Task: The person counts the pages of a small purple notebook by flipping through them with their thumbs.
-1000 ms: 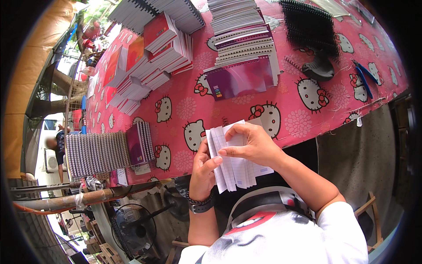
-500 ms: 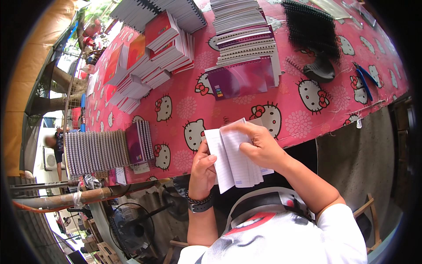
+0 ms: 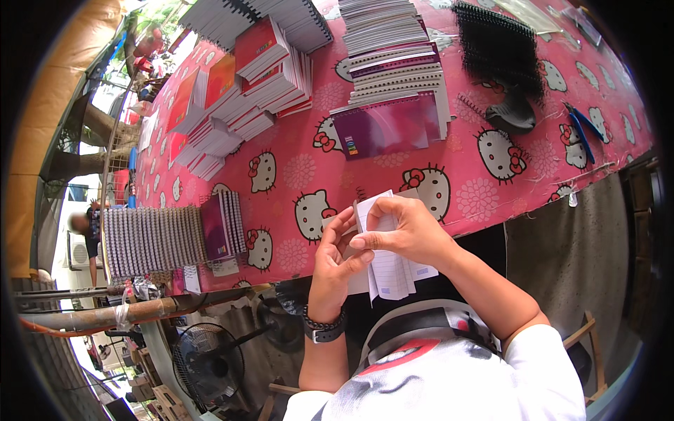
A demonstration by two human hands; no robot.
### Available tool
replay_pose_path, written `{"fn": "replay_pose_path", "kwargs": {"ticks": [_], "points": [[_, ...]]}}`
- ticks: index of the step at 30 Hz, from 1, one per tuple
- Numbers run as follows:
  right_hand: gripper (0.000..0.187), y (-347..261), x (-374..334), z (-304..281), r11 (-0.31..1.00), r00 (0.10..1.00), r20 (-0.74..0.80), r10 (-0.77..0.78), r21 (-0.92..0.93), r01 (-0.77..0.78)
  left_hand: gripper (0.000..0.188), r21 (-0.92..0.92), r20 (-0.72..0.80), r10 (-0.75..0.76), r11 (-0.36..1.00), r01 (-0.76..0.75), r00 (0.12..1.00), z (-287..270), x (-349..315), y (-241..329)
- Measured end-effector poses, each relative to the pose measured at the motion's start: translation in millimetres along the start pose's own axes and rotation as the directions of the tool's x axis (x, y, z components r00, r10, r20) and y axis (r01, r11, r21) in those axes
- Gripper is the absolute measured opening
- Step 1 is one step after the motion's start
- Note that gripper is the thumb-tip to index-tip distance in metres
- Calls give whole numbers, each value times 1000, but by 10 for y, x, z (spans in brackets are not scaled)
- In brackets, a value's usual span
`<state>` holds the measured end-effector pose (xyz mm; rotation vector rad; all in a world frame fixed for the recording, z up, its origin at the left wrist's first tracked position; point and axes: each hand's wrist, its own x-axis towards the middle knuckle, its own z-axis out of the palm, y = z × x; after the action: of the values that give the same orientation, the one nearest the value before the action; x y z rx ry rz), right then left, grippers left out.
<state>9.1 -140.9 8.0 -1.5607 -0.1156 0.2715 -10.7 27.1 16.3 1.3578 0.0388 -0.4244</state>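
Note:
A small ruled notebook (image 3: 393,276), its loose white pages fanned, is held up in front of my chest at the table's near edge. My right hand (image 3: 411,228) is closed on its upper part, thumb and forefinger bent in a pinch over the pages. At the notebook's left side is my left hand (image 3: 335,259), its fingers apart and loosely curved, the thumb tip by the right thumb and against the pages. How far the left fingers reach behind the notebook is hidden. A dark bracelet and a watch (image 3: 326,330) are on my left wrist.
On the pink patterned table (image 3: 295,172) stand purple notebooks (image 3: 386,126), red-covered stacks (image 3: 263,52) and a row of spiral-bound notebooks (image 3: 154,242). Black spiral coils (image 3: 498,45), a black curved object (image 3: 511,112) and blue-handled pliers (image 3: 584,133) lie right. A fan (image 3: 209,365) stands lower left.
My left hand has shifted from holding the left-hand pages to beside the right thumb, its fingers loosened. The spread left page has swung in, and the notebook looks narrower.

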Motion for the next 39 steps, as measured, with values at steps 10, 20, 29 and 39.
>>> {"fn": "replay_pose_path", "kwargs": {"ticks": [10, 20, 29, 39], "points": [[38, 30, 12, 8, 1000, 1000, -8, 0, -14, -1, 80, -10, -15, 4, 1000, -4, 1000, 1, -16, 13], [36, 30, -10, 3, 999, 1000, -7, 22, 26, -22, 79, -39, -15, -21, 999, 20, 1000, -14, -14, 4], [35, 95, -7, -40, 997, 1000, -21, -14, 80, 16, 77, 53, 19, 42, 998, -43, 999, 84, -23, 31], [18, 191, -104, -415, 893, 996, 38, 87, 441, -95, 82, 592, 250, 360, 678, -436, 899, 476, -300, -118]]}}
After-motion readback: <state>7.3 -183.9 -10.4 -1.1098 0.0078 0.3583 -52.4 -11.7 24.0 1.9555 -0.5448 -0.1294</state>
